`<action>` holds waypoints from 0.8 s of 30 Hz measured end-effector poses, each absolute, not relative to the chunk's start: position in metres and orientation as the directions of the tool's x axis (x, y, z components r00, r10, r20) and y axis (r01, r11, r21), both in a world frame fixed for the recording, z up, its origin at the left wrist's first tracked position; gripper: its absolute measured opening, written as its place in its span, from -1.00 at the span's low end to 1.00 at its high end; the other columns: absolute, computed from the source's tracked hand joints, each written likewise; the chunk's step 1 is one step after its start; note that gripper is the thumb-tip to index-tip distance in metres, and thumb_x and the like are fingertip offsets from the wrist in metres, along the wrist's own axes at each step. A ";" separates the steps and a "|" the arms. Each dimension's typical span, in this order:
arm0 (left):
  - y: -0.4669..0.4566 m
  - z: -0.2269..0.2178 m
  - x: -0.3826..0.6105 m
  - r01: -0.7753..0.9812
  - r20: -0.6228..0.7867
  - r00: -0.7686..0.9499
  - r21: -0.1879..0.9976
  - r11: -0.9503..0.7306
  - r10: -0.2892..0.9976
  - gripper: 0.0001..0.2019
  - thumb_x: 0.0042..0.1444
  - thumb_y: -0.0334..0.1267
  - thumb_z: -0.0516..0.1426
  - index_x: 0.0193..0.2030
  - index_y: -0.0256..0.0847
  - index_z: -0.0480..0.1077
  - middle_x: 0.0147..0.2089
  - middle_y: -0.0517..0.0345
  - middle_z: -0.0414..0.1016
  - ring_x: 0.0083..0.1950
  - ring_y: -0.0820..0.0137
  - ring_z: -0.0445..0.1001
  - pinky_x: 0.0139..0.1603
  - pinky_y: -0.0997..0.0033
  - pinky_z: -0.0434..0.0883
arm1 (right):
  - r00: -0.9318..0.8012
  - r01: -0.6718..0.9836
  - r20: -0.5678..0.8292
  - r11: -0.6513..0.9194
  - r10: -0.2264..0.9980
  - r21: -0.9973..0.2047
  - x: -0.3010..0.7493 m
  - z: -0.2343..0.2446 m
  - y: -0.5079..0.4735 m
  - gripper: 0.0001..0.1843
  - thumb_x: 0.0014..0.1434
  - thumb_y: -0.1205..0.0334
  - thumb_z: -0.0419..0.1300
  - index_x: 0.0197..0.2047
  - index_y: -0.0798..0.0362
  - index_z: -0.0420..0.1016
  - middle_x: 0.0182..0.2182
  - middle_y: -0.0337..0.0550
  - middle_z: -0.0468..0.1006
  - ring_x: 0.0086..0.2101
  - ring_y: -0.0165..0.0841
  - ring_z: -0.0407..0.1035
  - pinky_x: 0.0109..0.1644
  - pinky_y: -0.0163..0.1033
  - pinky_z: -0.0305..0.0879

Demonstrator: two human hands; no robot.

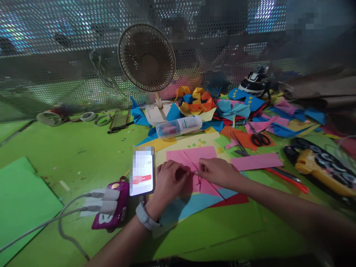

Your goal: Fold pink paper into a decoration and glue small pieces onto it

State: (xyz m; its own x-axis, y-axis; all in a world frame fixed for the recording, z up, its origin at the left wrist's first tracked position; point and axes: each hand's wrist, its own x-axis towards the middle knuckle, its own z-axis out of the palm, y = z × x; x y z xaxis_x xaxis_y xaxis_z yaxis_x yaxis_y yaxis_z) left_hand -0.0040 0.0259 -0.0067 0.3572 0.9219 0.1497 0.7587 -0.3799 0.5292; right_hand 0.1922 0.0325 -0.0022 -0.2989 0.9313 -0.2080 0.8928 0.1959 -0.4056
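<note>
A pink sheet of paper lies on the green table, partly folded, over blue and red sheets. My left hand, with a white watch on its wrist, rests curled on the pink sheet's left part. My right hand lies beside it, its fingers pressed together on a crease of the same sheet. The fingertips of both hands nearly meet at the fold.
A lit phone stands left of my hands, by a purple power strip with white plugs. Behind are a glue bottle, a desk fan, scissors, a pink strip, a red knife and heaps of coloured paper.
</note>
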 end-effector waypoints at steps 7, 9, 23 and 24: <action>0.030 -0.012 -0.004 0.794 0.133 0.346 0.485 -0.366 0.929 -0.92 0.07 -0.23 0.09 -0.33 -0.11 0.40 -0.28 0.13 0.42 -0.18 0.24 0.36 -0.15 0.14 0.19 | -0.309 0.891 -0.195 0.212 0.931 -0.401 0.191 0.000 0.031 -0.67 0.15 -0.10 0.04 -0.38 -0.01 0.31 -0.50 -0.26 0.48 -0.47 -0.39 0.31 -0.53 -0.31 -0.13; 0.030 -0.012 -0.003 0.803 0.131 0.351 0.468 -0.369 0.927 -0.92 0.07 -0.24 0.08 -0.33 -0.12 0.39 -0.27 0.12 0.41 -0.18 0.24 0.35 -0.15 0.15 0.19 | -0.303 0.894 -0.201 0.205 0.931 -0.398 0.191 0.000 0.031 -0.68 0.14 -0.10 0.05 -0.39 -0.01 0.31 -0.51 -0.27 0.48 -0.48 -0.40 0.30 -0.53 -0.31 -0.13; 0.026 -0.014 -0.003 0.823 0.130 0.350 0.430 -0.371 0.928 -0.91 0.07 -0.31 0.04 -0.28 -0.16 0.35 -0.23 0.10 0.40 -0.13 0.23 0.34 -0.11 0.14 0.17 | -0.386 0.867 -0.254 0.255 0.887 -0.428 0.191 0.004 0.047 -0.60 0.04 -0.19 0.09 -0.46 0.00 0.37 -0.50 -0.25 0.50 -0.48 -0.39 0.32 -0.50 -0.34 -0.04; 0.026 -0.014 -0.003 0.817 0.131 0.353 0.440 -0.373 0.926 -0.90 0.07 -0.32 0.04 -0.27 -0.16 0.35 -0.22 0.10 0.40 -0.13 0.23 0.34 -0.11 0.15 0.17 | -0.398 0.865 -0.278 0.257 0.874 -0.431 0.191 0.004 0.050 -0.60 0.03 -0.18 0.11 -0.47 0.00 0.38 -0.52 -0.24 0.50 -0.49 -0.39 0.32 -0.51 -0.34 -0.03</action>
State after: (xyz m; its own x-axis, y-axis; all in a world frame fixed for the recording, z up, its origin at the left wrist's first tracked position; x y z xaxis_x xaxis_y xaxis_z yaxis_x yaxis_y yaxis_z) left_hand -0.0034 0.0264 -0.0144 0.3531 0.9264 0.1310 0.8167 -0.3735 0.4400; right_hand 0.1913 0.0501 0.0043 -0.3979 0.8742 -0.2783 0.8653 0.2567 -0.4305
